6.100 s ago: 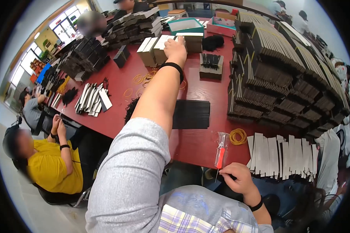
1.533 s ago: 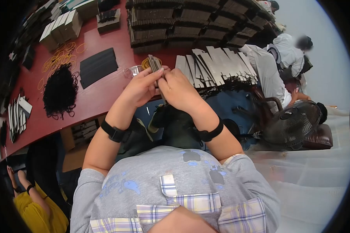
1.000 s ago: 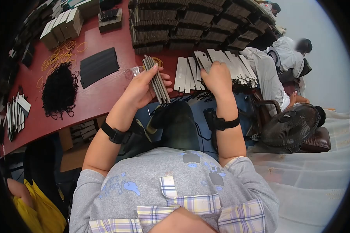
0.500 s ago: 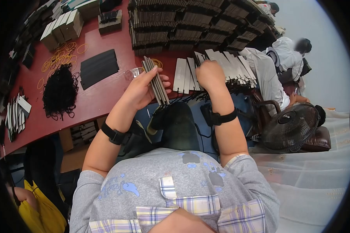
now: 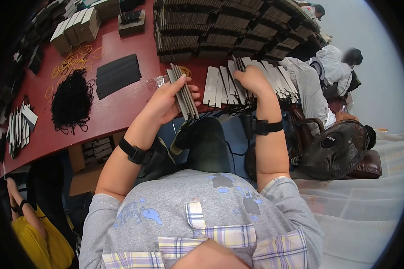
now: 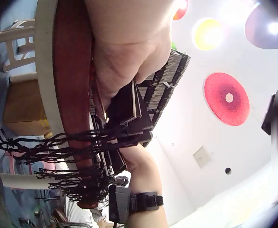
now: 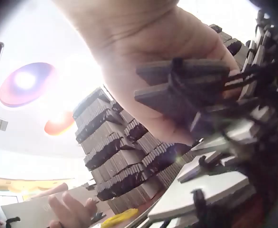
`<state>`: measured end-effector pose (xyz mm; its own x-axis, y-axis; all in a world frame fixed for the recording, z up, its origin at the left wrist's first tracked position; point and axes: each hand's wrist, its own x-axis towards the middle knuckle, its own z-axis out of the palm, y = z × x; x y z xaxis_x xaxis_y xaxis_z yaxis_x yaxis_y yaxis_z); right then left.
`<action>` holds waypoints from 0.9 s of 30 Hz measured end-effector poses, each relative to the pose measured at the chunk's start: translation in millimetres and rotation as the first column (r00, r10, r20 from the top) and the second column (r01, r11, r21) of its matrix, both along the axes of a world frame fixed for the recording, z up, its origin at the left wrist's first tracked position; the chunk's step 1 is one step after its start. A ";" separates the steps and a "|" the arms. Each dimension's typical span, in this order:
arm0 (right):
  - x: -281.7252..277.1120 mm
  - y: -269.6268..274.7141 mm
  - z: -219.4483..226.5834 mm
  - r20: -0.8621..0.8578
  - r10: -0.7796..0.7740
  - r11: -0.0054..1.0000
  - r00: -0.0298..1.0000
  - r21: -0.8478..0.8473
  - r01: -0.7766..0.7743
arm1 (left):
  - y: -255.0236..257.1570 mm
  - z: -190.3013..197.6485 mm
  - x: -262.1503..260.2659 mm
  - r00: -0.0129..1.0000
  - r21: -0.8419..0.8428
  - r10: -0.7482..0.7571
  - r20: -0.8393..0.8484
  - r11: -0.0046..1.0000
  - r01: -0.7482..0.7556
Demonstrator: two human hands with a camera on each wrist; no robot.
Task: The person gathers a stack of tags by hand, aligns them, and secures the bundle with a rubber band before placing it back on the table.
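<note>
My left hand (image 5: 164, 102) holds a small stack of narrow cardboard tags (image 5: 184, 95) on edge, thumb on the near side and fingers behind. Black cords hang from their lower ends; in the left wrist view the dark faces of these tags (image 6: 123, 105) show below the hand. To the right, my right hand (image 5: 257, 81) pinches tags within the spread row of pale tags (image 5: 209, 88) along the table edge. In the right wrist view, a couple of dark-faced tags (image 7: 154, 98) with a black cord sit against that palm; some fingertips are hidden.
Tall bundled stacks (image 5: 184, 38) rise behind the row. On the red table (image 5: 121, 110) lie dark sheets (image 5: 118, 76), a heap of black cords (image 5: 72, 103) and yellow rubber bands (image 5: 74, 62). A fan (image 5: 334, 148) stands at right; a person in yellow (image 5: 42, 237) sits at lower left.
Earlier, the left arm reached to the back stacks while the right hand held a thin tool. Later both hands met at the tags; the right then moved right into the row, while the left kept its stack.
</note>
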<state>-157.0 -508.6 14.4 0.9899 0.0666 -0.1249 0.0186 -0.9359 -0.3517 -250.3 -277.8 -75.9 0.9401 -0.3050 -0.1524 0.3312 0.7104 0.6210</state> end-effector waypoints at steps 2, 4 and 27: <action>-2.5 -0.4 -5.7 0.098 0.032 0.999 0.995 -0.018 -0.030 | 0.1 -0.3 0.1 1.000 -0.004 -0.002 0.002 1.000 0.002; -3.0 -1.3 -10.5 0.168 0.061 0.998 0.984 -0.043 -0.055 | 0.5 -1.2 0.6 1.000 -0.006 -0.004 0.001 1.000 0.004; -9.7 -34.0 -15.5 0.024 -0.036 0.859 0.999 0.512 0.019 | -0.2 -0.5 0.0 1.000 0.002 -0.003 0.007 1.000 0.003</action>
<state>-166.6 -542.6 -1.2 0.9951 0.0849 -0.0498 0.0143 -0.6245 -0.7809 -250.3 -277.9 -76.4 0.9402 -0.3076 -0.1464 0.3289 0.7079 0.6250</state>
